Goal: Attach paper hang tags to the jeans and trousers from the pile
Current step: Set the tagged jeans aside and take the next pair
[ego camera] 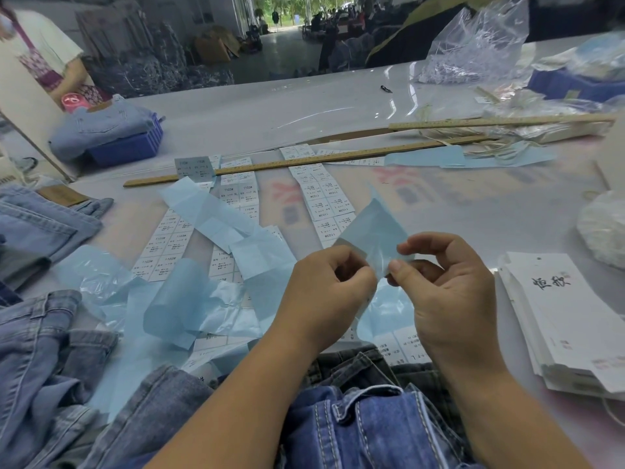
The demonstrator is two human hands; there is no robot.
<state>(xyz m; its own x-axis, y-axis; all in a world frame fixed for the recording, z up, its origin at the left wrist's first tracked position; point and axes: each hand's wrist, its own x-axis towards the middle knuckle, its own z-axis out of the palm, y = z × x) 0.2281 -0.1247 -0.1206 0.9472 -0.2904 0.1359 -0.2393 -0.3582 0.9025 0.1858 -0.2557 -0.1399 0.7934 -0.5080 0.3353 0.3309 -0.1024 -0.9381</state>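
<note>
A long pale counter [236,113] is stretching toward a dim hall, where daylight is pouring through an open doorway [287,11] onto the glossy floor [280,52].

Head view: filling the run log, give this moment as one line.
left hand: pinches blue backing sheet | right hand: pinches same sheet | hang tags: stacked right | jeans: below

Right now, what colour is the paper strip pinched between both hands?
Pale blue paper strip, best seen in the head view.
</note>
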